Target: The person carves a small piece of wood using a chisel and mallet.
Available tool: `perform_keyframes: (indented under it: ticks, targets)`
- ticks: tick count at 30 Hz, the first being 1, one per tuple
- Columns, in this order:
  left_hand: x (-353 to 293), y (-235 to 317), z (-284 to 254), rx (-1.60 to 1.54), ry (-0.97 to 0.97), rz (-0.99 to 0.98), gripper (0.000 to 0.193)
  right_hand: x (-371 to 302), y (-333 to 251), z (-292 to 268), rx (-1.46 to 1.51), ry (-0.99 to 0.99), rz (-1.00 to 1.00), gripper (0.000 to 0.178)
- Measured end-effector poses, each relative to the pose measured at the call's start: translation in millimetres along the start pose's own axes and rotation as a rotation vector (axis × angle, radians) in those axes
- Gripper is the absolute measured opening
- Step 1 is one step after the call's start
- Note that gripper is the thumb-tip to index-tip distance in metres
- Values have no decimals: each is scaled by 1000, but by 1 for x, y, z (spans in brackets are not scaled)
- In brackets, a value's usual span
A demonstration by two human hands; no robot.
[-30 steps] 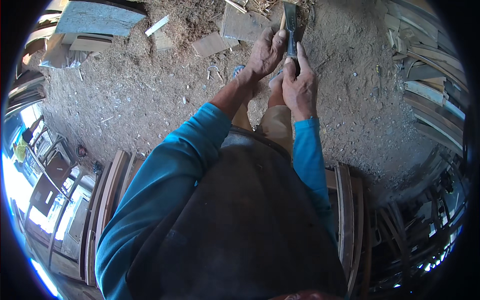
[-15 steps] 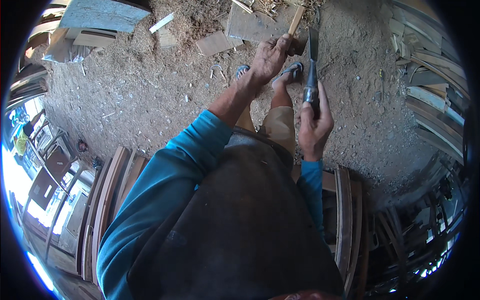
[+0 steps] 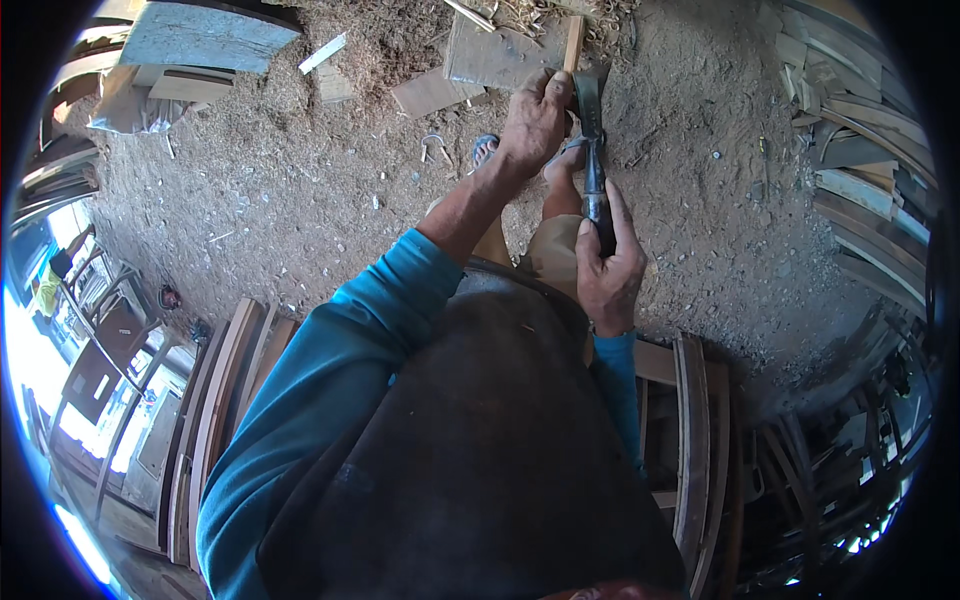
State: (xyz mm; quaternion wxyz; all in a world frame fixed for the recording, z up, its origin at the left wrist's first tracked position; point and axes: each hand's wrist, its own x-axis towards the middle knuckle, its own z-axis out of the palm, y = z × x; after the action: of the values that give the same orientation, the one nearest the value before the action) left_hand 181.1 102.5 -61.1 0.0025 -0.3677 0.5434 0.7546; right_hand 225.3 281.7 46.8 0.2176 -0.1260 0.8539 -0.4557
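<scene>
My left hand (image 3: 535,125) is closed around a narrow wooden stick (image 3: 574,42), whose pale upper end sticks out beyond my fingers. In my right hand (image 3: 610,275) is a broad-bladed chisel (image 3: 594,180), gripped by its dark handle with the forefinger stretched along it. The flat dark blade points away from me and lies right beside the stick and my left fingers; whether it touches the wood I cannot tell. The stick's lower end is hidden by my hand and the blade.
Shavings and sawdust cover the ground around a flat board (image 3: 490,55) and a smaller board piece (image 3: 430,92). Stacked planks (image 3: 870,200) line the right side. More planks (image 3: 225,370) stand behind me, and a pale blue panel (image 3: 210,35) lies at the far left.
My right hand has moved left with the chisel, bringing the blade beside the stick. The stick has turned more upright and shifted slightly left.
</scene>
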Motion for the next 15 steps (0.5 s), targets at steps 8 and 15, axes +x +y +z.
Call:
perform_keyframes:
  ticks: [8,15]
  targets:
    - [13,-17,1,-66,-31,119,44,6,4,4,-18,15,-9,48]
    - [15,-24,-1,-81,-78,91,35,8,5,8,-14,28,25,48]
